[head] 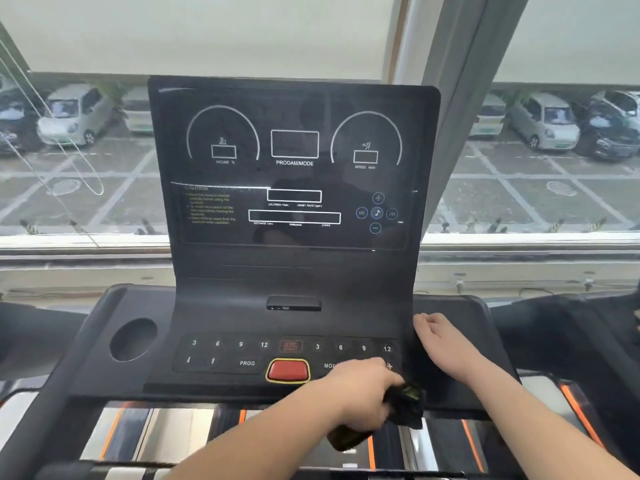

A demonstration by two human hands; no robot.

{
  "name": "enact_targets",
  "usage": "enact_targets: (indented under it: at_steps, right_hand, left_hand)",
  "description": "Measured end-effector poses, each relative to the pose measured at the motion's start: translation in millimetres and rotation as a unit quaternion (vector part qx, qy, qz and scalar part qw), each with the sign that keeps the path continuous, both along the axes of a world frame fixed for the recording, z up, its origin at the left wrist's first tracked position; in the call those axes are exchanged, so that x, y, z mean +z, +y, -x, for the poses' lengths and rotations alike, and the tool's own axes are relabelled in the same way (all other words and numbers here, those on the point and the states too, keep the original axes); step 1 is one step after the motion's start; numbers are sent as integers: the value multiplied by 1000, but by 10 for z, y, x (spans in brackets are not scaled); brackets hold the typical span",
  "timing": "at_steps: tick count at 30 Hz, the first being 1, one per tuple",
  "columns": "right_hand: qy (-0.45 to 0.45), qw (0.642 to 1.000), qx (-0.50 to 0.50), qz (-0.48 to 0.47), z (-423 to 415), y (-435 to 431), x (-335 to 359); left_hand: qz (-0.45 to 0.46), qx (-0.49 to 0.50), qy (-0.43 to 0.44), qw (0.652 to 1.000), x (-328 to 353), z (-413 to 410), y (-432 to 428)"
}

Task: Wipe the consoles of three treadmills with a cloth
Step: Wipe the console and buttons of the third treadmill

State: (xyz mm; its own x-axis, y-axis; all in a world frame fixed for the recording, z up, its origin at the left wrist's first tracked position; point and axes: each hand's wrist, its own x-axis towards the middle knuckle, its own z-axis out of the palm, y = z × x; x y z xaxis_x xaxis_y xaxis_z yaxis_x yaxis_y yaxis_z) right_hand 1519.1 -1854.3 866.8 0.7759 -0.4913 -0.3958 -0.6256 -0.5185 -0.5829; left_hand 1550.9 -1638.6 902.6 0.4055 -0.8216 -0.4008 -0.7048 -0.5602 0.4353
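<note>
Your left grip [363,389] bunches the crumpled dark cloth [407,407] at the front right edge of the matte black console [225,296], while your right grip [438,336] rests loose-fingered beside the glossy keypad [242,353].

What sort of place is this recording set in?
Most likely a gym: a treadmill console with incline and speed dials, the deck below it, and a window overlooking parked cars. The left hand holds a cloth.
</note>
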Motion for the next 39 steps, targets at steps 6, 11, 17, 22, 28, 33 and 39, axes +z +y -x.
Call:
enact_targets:
  at_steps: [6, 11, 17, 22, 28, 33, 39]
  right_hand:
    - [-110, 988, -2, 109, -36, 126, 226]
    - [-129, 981, 28, 143, -255, 503, 468]
    - [-132, 990, -1, 49, -544, 878, 516]
    - [-108, 994, 9, 14, -767, 1330, 431]
    - [-88, 996, 16, 16, -903, 1869, 297]
    - [-99, 994, -44, -9, -842, 2087, 215]
    - [-86, 991, -88, 46, -783, 2274, 237]
  left_hand:
    - [57, 63, -152, 985, 437, -543, 142]
    - [60, 29, -279, 958, 568, -1225, 427]
    - [0, 30, -254, 967, 323, -1695, 1003]
    - [37, 71, -252, 964, 109, -1800, 1428]
    - [64, 177, -243, 952, -202, -1757, 2208]
    - [116, 247, -187, 944, -406, -1555, 2283]
    - [149, 119, -101, 977, -429, -1392, 2243]
